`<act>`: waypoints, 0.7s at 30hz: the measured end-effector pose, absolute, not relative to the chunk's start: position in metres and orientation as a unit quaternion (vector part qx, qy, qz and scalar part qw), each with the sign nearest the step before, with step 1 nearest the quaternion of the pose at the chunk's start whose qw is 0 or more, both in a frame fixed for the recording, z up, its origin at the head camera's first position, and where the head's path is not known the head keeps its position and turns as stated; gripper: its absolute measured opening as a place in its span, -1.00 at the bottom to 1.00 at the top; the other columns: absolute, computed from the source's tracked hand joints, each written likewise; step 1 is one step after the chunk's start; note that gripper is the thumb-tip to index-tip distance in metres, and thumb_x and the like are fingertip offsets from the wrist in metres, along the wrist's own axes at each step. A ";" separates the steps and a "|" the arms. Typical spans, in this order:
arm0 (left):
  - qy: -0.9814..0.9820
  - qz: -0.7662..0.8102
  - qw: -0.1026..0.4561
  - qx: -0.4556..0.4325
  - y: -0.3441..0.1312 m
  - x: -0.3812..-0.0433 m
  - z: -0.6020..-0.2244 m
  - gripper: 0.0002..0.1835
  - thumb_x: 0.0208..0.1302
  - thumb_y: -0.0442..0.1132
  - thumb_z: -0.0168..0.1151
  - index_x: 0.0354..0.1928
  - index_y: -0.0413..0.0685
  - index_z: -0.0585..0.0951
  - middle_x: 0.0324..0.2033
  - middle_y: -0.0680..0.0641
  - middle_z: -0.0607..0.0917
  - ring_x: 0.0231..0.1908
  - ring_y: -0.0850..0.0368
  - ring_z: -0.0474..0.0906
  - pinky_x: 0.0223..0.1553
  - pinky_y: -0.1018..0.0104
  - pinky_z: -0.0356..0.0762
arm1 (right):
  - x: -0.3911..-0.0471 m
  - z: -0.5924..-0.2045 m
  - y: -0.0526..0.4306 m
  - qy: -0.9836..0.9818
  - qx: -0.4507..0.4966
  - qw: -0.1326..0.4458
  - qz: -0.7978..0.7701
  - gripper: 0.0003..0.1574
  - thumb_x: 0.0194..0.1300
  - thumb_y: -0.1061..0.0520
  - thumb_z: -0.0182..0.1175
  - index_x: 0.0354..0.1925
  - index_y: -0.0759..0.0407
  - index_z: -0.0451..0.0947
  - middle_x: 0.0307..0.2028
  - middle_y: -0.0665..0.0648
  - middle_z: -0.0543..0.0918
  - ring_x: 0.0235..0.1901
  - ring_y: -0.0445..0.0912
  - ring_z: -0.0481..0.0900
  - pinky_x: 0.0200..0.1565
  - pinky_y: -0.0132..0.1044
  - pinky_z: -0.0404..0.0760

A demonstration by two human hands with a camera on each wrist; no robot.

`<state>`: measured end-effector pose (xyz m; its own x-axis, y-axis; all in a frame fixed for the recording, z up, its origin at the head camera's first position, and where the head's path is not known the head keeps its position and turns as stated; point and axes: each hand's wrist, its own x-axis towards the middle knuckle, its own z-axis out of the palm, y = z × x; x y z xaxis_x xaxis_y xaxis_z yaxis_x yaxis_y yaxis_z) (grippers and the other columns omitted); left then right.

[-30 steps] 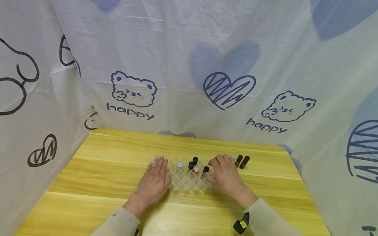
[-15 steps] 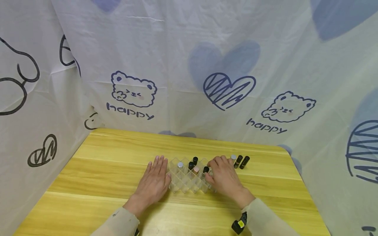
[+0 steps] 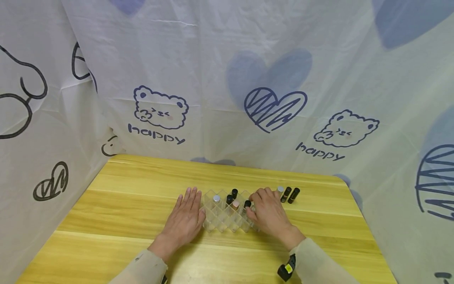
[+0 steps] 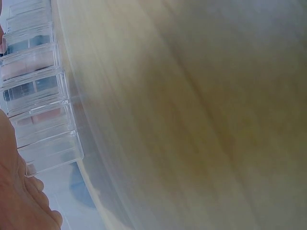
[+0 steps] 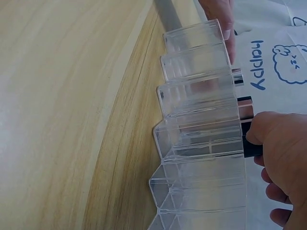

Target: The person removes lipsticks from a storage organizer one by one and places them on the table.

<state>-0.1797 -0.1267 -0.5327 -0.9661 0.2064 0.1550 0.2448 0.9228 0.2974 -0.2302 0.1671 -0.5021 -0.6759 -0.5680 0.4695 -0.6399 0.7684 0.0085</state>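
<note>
A clear diamond-celled lipstick organizer (image 3: 222, 221) stands on the table, holding several capped lipsticks. My left hand (image 3: 185, 221) lies flat beside its left end, with fingers straight and pointing away and the thumb at its side. My right hand (image 3: 271, 213) bends over the right end, covering part of it. Its thumb and forefinger are at a black-capped lipstick (image 3: 247, 204), pinching it; the right wrist view has the thumb overlapping the black cap (image 5: 249, 149). Near it in the organizer stand a pink-capped lipstick (image 3: 235, 204) and, further left, a silver-capped one (image 3: 216, 198).
Right of the organizer, a silver-capped tube (image 3: 280, 189) and two black tubes (image 3: 285, 195) are on the wooden table (image 3: 134, 185). A white printed curtain (image 3: 213, 130) hangs behind the table and along its sides.
My right hand has shifted slightly left, uncovering more of the silver-capped tube on the table. The left hand, organizer and lipsticks in it have stayed in place.
</note>
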 end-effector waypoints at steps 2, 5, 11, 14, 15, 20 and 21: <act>-0.979 -0.159 0.060 -0.115 -0.127 -0.180 -0.533 -0.33 0.71 -0.02 -0.20 0.63 -0.30 0.15 0.64 -0.29 0.13 0.66 -0.20 -0.04 0.67 -0.16 -0.05 | -0.230 -0.502 0.167 -0.912 0.331 0.230 0.076 -0.75 0.35 0.01 0.42 -0.15 0.15 0.66 -0.23 0.10 0.64 -0.22 0.06 0.49 -0.22 -0.12 0.27; -0.979 -0.160 0.060 -0.116 -0.127 -0.179 -0.533 -0.33 0.71 -0.02 -0.20 0.63 -0.31 0.15 0.64 -0.29 0.13 0.66 -0.20 -0.04 0.66 -0.16 -0.05 | -0.231 -0.502 0.167 -0.911 0.331 0.234 0.074 -0.75 0.35 0.01 0.42 -0.17 0.15 0.66 -0.24 0.09 0.64 -0.23 0.05 0.48 -0.22 -0.14 0.26; -0.978 -0.163 0.061 -0.117 -0.127 -0.179 -0.532 -0.33 0.70 -0.02 -0.19 0.63 -0.31 0.16 0.64 -0.29 0.14 0.66 -0.21 -0.03 0.66 -0.17 -0.04 | -0.231 -0.499 0.166 -0.910 0.332 0.234 0.086 -0.73 0.34 0.01 0.42 -0.19 0.15 0.60 -0.27 0.08 0.60 -0.27 0.03 0.44 -0.22 -0.17 0.24; -0.977 -0.165 0.061 -0.117 -0.127 -0.179 -0.532 -0.33 0.70 -0.03 -0.18 0.63 -0.31 0.16 0.64 -0.30 0.14 0.66 -0.22 -0.03 0.66 -0.17 -0.05 | -0.232 -0.497 0.166 -0.913 0.328 0.227 0.088 -0.72 0.35 0.00 0.42 -0.21 0.15 0.59 -0.26 0.09 0.59 -0.26 0.04 0.44 -0.22 -0.18 0.24; -0.977 -0.166 0.062 -0.117 -0.127 -0.179 -0.532 -0.33 0.70 -0.03 -0.18 0.63 -0.31 0.16 0.63 -0.30 0.14 0.66 -0.22 -0.03 0.66 -0.17 -0.05 | -0.232 -0.496 0.166 -0.913 0.327 0.227 0.088 -0.72 0.35 -0.01 0.42 -0.21 0.15 0.59 -0.26 0.08 0.59 -0.26 0.03 0.44 -0.21 -0.18 0.23; -0.977 -0.167 0.064 -0.118 -0.127 -0.179 -0.532 -0.33 0.70 -0.03 -0.17 0.63 -0.32 0.17 0.63 -0.30 0.15 0.66 -0.22 -0.02 0.66 -0.17 -0.04 | -0.232 -0.494 0.167 -0.909 0.332 0.237 0.086 -0.73 0.34 -0.01 0.39 -0.23 0.14 0.59 -0.30 0.06 0.57 -0.30 0.01 0.40 -0.24 -0.21 0.21; -0.977 -0.167 0.064 -0.118 -0.127 -0.179 -0.533 -0.33 0.70 -0.03 -0.17 0.63 -0.32 0.17 0.63 -0.30 0.15 0.66 -0.22 -0.02 0.66 -0.17 -0.04 | -0.233 -0.494 0.166 -0.907 0.335 0.242 0.085 -0.74 0.34 -0.01 0.38 -0.23 0.13 0.58 -0.31 0.06 0.56 -0.31 0.00 0.39 -0.24 -0.21 0.20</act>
